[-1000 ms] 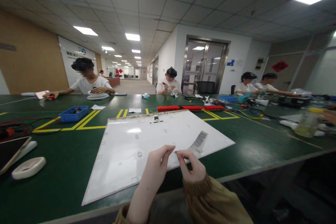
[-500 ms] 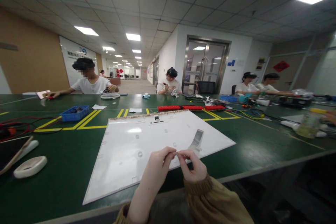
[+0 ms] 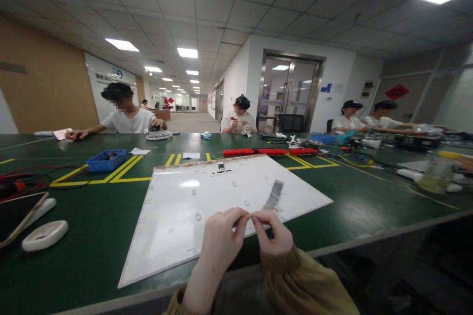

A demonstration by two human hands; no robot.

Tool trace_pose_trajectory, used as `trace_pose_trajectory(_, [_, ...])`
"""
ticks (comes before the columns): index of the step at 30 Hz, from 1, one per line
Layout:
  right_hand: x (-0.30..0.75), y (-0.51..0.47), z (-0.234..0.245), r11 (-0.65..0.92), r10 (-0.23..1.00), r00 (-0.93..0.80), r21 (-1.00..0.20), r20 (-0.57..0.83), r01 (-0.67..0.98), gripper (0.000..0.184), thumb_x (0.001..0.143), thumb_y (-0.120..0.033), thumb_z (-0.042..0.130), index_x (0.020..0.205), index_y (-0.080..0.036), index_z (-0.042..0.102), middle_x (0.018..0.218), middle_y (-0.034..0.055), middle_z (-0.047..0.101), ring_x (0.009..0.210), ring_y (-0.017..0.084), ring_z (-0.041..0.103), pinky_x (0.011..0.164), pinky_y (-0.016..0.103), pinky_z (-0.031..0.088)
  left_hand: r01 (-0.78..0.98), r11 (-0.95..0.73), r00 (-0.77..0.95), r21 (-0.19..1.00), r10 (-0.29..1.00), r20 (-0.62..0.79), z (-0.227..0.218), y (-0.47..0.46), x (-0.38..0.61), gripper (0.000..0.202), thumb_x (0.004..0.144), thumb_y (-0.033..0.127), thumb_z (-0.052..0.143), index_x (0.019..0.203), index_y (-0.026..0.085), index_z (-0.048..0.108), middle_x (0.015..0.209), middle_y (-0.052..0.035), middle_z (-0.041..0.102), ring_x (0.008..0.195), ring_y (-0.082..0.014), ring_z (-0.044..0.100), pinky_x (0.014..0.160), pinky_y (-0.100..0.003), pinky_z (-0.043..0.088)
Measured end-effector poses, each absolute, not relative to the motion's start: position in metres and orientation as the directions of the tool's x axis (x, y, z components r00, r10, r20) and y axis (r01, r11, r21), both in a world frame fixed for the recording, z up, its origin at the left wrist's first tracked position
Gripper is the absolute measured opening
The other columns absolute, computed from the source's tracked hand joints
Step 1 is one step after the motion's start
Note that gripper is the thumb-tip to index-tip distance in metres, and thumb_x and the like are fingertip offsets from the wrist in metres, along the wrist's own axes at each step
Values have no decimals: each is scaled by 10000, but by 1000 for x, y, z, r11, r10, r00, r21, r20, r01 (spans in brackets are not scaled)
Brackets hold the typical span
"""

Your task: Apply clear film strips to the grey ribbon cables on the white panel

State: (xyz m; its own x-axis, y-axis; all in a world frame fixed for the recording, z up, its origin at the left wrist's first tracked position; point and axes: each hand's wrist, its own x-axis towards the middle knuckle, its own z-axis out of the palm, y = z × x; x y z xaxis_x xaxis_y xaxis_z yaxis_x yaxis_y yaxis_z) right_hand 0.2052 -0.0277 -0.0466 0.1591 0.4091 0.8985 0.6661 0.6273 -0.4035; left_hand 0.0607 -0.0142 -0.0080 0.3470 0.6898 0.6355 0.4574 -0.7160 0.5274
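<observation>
My left hand (image 3: pixel 223 234) and my right hand (image 3: pixel 275 236) meet above the near edge of a large white panel (image 3: pixel 173 226). Thumb and forefinger of each are pinched together, fingertips nearly touching. Whatever sits between them is too small to name. A grey, shiny strip (image 3: pixel 274 195) lies on the panel just beyond my right hand. Small ring-like marks are scattered over the panel, and a small dark piece (image 3: pixel 221 167) rests near its far edge.
On the green table (image 3: pixel 84 236) to the left are a white oval ring (image 3: pixel 45 236), a phone (image 3: pixel 22 219) and a blue bin (image 3: pixel 107 160). Red strips (image 3: pixel 254 152) lie beyond the panel. A jar (image 3: pixel 438 174) stands right. Several people sit around the table.
Both hands keep their pinch and have shifted very slightly. The grey strip looks a little lower against the panel. The view has moved slightly.
</observation>
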Motion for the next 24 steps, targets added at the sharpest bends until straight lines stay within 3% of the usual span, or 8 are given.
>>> trace_pose_trajectory(4, [205, -27, -46, 643, 377, 177, -394, 909, 657, 108, 845, -130, 530, 846, -200, 612, 781, 16, 654, 699, 126, 618, 647, 224, 501, 363, -727, 388, 583, 686, 615, -5, -13, 61, 175, 902, 220, 493, 827, 213, 650, 821, -5, 700, 767, -160, 642, 680, -227, 440])
trace_pose_trajectory(11, [204, -30, -41, 640, 383, 193, -410, 903, 650, 98, 826, -142, 552, 834, -206, 626, 744, 2, 654, 642, 118, 603, 617, 215, 503, 345, -730, 435, 590, 682, 588, -4, -15, 59, 183, 898, 216, 486, 823, 209, 653, 791, -12, 701, 728, -163, 640, 673, -231, 437])
trace_pose_trajectory(18, [205, -30, -43, 606, 429, 212, -454, 878, 653, 97, 844, -194, 546, 829, -200, 641, 748, 24, 665, 632, 133, 602, 613, 241, 516, 389, -716, 431, 579, 697, 573, -6, -14, 59, 201, 902, 217, 456, 795, 198, 625, 738, -25, 680, 689, -166, 634, 639, -237, 432])
trace_pose_trajectory(24, [203, -29, -38, 679, 382, 160, -394, 910, 619, 99, 840, -160, 545, 819, -193, 636, 772, 40, 656, 694, 146, 612, 583, 240, 507, 411, -676, 381, 611, 737, 559, -5, -14, 62, 163, 907, 218, 462, 848, 216, 614, 786, 1, 691, 748, -168, 649, 673, -246, 435])
